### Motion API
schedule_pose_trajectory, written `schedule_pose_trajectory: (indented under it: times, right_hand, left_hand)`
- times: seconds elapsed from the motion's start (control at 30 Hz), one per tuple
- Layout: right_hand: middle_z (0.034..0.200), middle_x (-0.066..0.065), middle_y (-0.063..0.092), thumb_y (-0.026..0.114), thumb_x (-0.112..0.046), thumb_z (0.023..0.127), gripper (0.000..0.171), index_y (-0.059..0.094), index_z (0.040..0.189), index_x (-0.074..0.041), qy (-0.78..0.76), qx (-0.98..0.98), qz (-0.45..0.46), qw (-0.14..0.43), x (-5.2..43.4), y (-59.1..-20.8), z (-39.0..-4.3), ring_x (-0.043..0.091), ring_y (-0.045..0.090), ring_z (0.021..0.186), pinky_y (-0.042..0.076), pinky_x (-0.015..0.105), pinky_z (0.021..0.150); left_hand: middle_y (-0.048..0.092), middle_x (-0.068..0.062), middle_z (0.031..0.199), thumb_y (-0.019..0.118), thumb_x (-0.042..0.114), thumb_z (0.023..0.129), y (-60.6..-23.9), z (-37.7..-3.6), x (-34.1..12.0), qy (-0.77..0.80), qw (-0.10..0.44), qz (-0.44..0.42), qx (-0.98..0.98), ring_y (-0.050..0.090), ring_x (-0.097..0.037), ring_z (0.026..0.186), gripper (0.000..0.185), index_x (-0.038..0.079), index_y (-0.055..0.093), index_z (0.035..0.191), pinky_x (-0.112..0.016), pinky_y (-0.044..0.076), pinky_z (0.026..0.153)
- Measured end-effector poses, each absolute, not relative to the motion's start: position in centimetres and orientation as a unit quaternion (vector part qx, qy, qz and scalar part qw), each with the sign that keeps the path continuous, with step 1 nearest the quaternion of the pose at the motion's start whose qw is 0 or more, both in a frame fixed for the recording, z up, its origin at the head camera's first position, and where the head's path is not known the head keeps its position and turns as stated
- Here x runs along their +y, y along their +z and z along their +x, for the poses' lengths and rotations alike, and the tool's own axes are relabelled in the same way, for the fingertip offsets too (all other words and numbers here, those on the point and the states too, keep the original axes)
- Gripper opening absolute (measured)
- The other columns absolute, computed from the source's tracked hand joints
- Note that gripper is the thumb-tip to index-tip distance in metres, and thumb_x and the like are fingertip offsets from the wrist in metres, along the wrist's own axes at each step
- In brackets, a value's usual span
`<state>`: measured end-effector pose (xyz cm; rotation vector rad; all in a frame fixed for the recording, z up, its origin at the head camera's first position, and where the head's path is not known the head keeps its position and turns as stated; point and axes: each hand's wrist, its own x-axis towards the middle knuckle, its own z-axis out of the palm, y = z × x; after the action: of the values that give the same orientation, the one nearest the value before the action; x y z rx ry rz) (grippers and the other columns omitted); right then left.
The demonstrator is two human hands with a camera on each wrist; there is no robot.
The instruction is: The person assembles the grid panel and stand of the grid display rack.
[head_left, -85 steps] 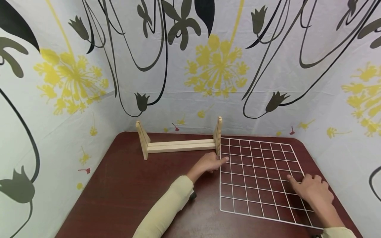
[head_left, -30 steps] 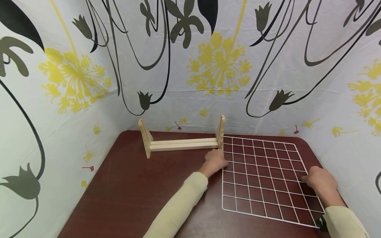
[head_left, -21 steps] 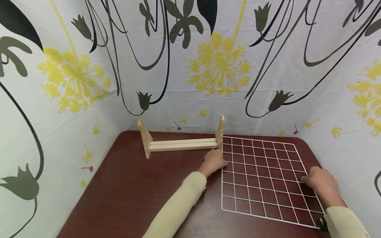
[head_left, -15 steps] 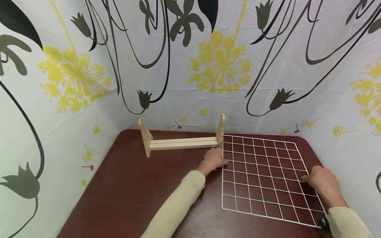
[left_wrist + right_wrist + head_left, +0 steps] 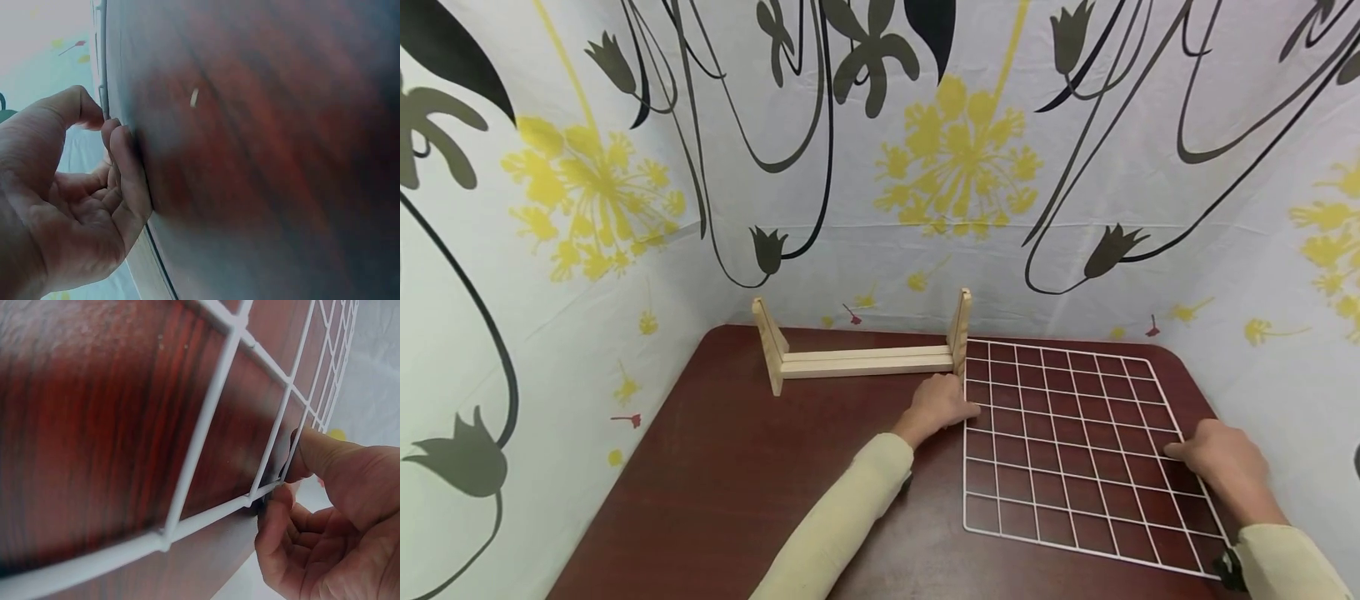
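A: Where's the white square wire grid panel (image 5: 1075,446)?

B: Flat on the dark red-brown wooden table (image 5: 737,467). The left hand (image 5: 938,406) pinches its left edge, and the right hand (image 5: 1225,467) pinches its right edge, thumb on top.

A: Beyond the left fingers?

B: A pale wooden two-ended rack (image 5: 861,350), just beside them.

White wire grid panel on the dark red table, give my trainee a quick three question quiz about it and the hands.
1. True or false: the white wire grid panel lies flat on the dark red wooden table.
2. Which hand pinches the panel's outer edge wire between thumb and fingers? A) left hand B) right hand C) neither
3. Fill in: the pale wooden rack stands to the panel's ____ as the head camera sees it.

Key: 1 true. 2 B, shown in the right wrist view. 3 left.
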<state>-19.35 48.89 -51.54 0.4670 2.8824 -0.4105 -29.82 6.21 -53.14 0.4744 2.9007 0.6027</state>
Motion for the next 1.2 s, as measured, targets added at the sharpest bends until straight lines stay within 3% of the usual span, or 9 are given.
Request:
schedule_pose_trajectory:
  times: [0.2,0.33,0.47,0.83,1.0,1.2]
  right_hand:
    - [0.093,0.039,0.065,0.080,-0.042,0.086,0.045,0.069,0.082,0.001,-0.131,0.974,0.153,0.104,48.5,-51.1,-19.4,0.043,0.065,0.077,0.049,0.051,0.057]
    - [0.074,0.021,0.063,0.077,-0.036,0.088,0.038,0.060,0.069,-0.009,-0.140,0.980,0.123,0.072,48.4,-50.9,-18.8,0.034,0.059,0.068,0.045,0.044,0.054]
    - [0.065,0.006,0.054,0.075,-0.033,0.090,0.036,0.053,0.070,-0.013,-0.153,0.983,0.095,0.031,48.4,-50.5,-18.2,0.026,0.052,0.064,0.037,0.037,0.053]
    - [0.065,0.006,0.059,0.076,-0.033,0.094,0.032,0.057,0.082,-0.010,-0.173,0.980,0.101,-0.011,48.6,-50.0,-17.1,0.027,0.054,0.064,0.036,0.035,0.054]
    - [0.065,0.008,0.059,0.075,-0.031,0.093,0.030,0.057,0.082,-0.010,-0.170,0.979,0.104,-0.044,48.4,-49.1,-16.9,0.031,0.053,0.064,0.035,0.035,0.054]
    - [0.064,0.009,0.067,0.072,-0.031,0.092,0.026,0.061,0.089,-0.007,-0.169,0.976,0.119,-0.072,48.5,-47.4,-16.2,0.038,0.059,0.066,0.037,0.036,0.055]
  left_hand:
    - [0.055,0.007,0.059,0.078,0.050,0.079,-54.2,-30.3,6.2,0.219,0.041,0.145,0.964,0.055,-0.013,0.056,0.044,0.024,0.052,0.055,-0.033,0.044,0.045]
    - [0.059,0.008,0.060,0.077,0.051,0.079,-54.8,-30.8,6.3,0.241,0.047,0.139,0.959,0.057,-0.014,0.056,0.040,0.026,0.057,0.056,-0.035,0.046,0.045]
    - [0.056,0.009,0.058,0.077,0.051,0.081,-54.2,-30.8,6.2,0.260,0.051,0.146,0.953,0.054,-0.012,0.055,0.042,0.025,0.056,0.055,-0.033,0.045,0.046]
    - [0.041,0.013,0.054,0.076,0.042,0.090,-50.2,-29.1,5.9,0.304,0.058,0.139,0.941,0.040,-0.007,0.054,0.049,0.026,0.046,0.054,-0.024,0.034,0.048]
    - [0.050,0.014,0.061,0.070,0.029,0.093,-49.1,-29.0,5.7,0.342,0.047,0.161,0.925,0.046,-0.006,0.058,0.030,0.024,0.060,0.065,-0.020,0.038,0.054]
    - [0.071,0.009,0.071,0.066,0.023,0.095,-47.5,-28.5,5.4,0.406,0.050,0.177,0.895,0.058,-0.002,0.061,0.014,0.016,0.076,0.090,-0.018,0.046,0.062]
